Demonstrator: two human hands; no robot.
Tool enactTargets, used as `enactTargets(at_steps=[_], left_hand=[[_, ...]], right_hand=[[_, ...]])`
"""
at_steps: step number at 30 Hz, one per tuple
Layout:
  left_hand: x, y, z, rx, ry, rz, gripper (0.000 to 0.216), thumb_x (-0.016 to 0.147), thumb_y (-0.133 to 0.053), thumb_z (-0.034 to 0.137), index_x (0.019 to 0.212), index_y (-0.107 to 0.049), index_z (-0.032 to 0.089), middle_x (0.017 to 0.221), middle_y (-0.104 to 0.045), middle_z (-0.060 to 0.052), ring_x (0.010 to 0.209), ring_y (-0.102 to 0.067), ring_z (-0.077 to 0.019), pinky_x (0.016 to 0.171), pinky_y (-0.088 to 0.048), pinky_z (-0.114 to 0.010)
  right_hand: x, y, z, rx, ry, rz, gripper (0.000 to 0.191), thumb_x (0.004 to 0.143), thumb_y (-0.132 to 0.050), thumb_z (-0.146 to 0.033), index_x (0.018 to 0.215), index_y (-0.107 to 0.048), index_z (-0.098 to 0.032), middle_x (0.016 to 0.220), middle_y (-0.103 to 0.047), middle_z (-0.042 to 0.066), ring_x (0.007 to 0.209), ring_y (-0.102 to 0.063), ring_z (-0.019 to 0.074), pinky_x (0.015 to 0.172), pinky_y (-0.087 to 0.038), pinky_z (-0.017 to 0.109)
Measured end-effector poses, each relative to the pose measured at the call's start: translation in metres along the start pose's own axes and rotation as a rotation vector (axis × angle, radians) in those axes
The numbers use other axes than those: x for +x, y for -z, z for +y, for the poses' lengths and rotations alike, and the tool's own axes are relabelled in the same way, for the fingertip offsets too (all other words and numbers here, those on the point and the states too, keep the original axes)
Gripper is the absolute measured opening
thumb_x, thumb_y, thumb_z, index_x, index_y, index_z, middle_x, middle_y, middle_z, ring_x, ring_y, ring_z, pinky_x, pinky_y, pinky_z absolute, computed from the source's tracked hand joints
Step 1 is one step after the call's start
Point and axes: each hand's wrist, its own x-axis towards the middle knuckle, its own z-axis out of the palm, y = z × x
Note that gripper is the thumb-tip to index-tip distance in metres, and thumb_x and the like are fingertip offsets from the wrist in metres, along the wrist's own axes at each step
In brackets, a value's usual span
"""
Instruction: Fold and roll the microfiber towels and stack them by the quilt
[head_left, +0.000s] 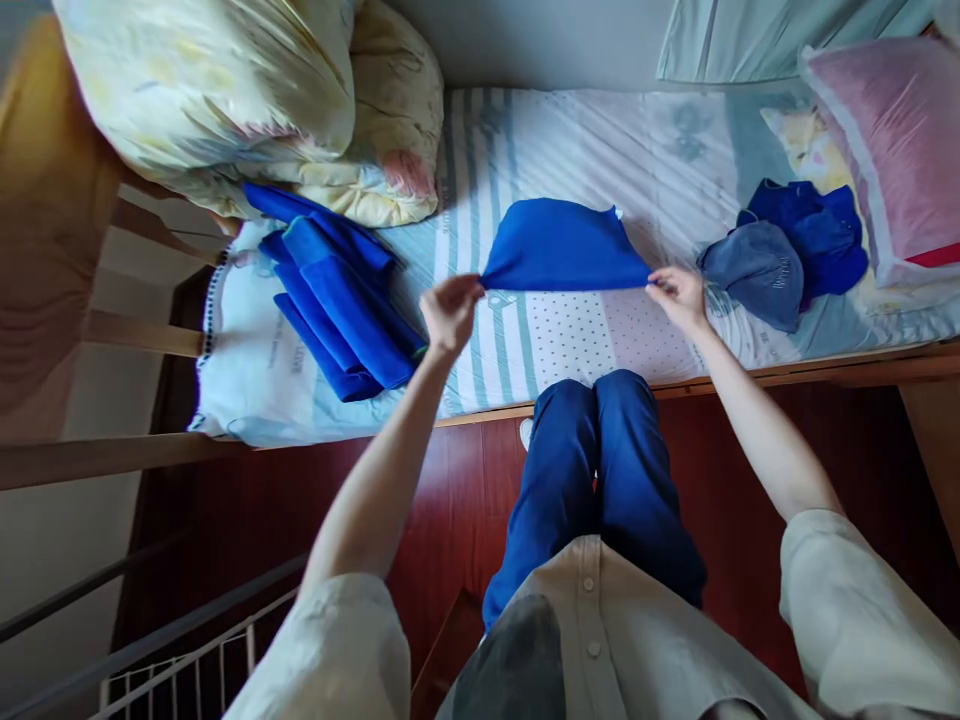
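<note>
A bright blue cloth point(562, 245) lies folded on the striped and dotted bed sheet point(570, 340) in front of me. My left hand point(450, 312) pinches its near left corner. My right hand point(677, 295) pinches its near right corner. The near edge of the cloth is stretched straight between the two hands, and the rest bulges away from me toward the wall.
A stack of folded blue cloths point(341, 295) lies to the left. A heap of unfolded blue and grey-blue cloths point(787, 255) lies to the right. A yellow floral duvet point(262, 100) sits far left, a pink pillow point(892, 150) far right. A white rack point(180, 675) stands on the red wooden floor.
</note>
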Motion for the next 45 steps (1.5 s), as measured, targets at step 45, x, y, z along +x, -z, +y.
enactTargets(at_steps=[45], left_hand=[[-0.052,-0.019,-0.128,-0.028,0.644,-0.240,0.064,0.054,-0.101,0.045,0.099,-0.062,0.021,0.089,-0.079,-0.007,0.089,-0.073,-0.0235,0.077,-0.055,-0.031]], right_hand=[[-0.068,-0.022,0.100,0.232,-0.719,-0.259,0.049,0.055,-0.102,-0.032,0.092,-0.073,-0.019,0.085,-0.074,0.001,0.059,-0.044,0.0062,0.048,-0.029,0.020]])
